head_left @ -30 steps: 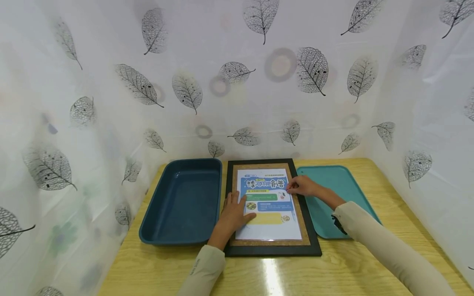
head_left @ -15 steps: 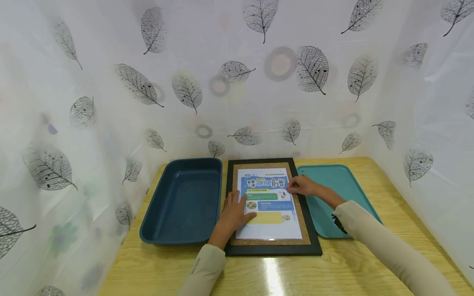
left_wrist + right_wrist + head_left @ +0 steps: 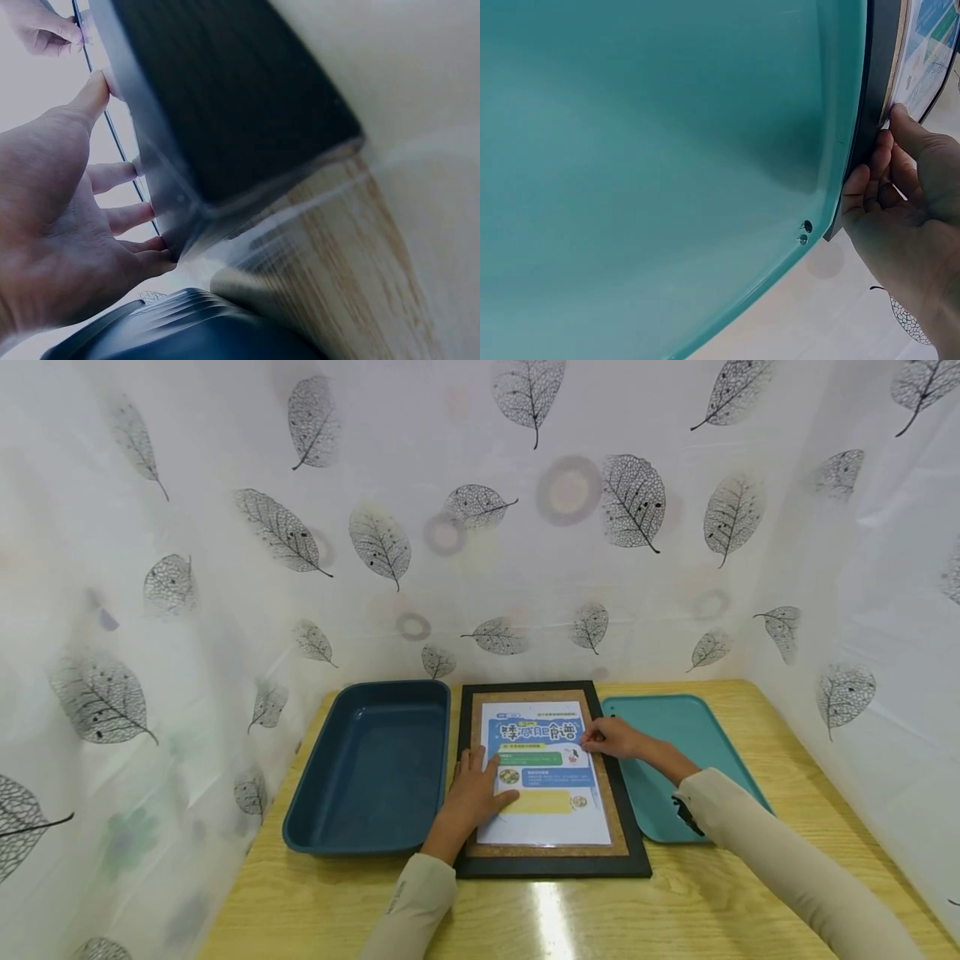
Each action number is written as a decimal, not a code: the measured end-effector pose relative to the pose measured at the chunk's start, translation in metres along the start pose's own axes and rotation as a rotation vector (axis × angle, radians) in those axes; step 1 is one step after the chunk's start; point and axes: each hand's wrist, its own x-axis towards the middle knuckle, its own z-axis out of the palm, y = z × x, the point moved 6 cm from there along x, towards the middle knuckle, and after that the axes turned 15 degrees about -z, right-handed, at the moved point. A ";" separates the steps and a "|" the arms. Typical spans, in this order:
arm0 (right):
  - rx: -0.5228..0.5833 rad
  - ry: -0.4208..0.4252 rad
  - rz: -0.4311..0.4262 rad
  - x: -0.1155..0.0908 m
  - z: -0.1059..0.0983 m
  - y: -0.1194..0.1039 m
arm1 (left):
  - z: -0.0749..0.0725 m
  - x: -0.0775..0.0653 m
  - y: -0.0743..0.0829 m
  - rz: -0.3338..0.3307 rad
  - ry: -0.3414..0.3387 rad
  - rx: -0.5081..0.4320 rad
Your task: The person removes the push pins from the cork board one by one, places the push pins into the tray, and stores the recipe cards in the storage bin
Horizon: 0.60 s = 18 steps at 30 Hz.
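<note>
A printed sheet [image 3: 543, 822] with coloured boxes and large lettering lies on a black-framed cork board [image 3: 553, 867]. My left hand [image 3: 472, 789] rests with spread fingers over the sheet's left edge and the frame beside it. In the left wrist view the fingers of the left hand [image 3: 67, 195] reach over the black frame. My right hand [image 3: 618, 737] is at the sheet's upper right edge, thumb and fingertips pinching a small purple pushpin [image 3: 582, 744], mostly hidden. In the right wrist view the right hand [image 3: 907, 202] has its other fingers curled against the frame's side.
To the left of the board stands a deep dark-blue tray [image 3: 367, 852]. A shallow teal tray [image 3: 682, 777] lies right of it, under the right forearm, with small pins [image 3: 805, 232] in its far corner. A leaf-patterned curtain [image 3: 480, 568] encloses the wooden table [image 3: 510, 918].
</note>
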 end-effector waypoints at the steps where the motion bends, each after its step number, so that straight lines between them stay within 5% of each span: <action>1: 0.004 0.003 0.005 0.000 0.000 0.001 | 0.000 0.000 0.000 -0.001 0.000 -0.001; 18: 0.016 -0.043 0.033 0.003 -0.001 -0.002 | 0.001 0.003 0.000 -0.009 -0.005 0.009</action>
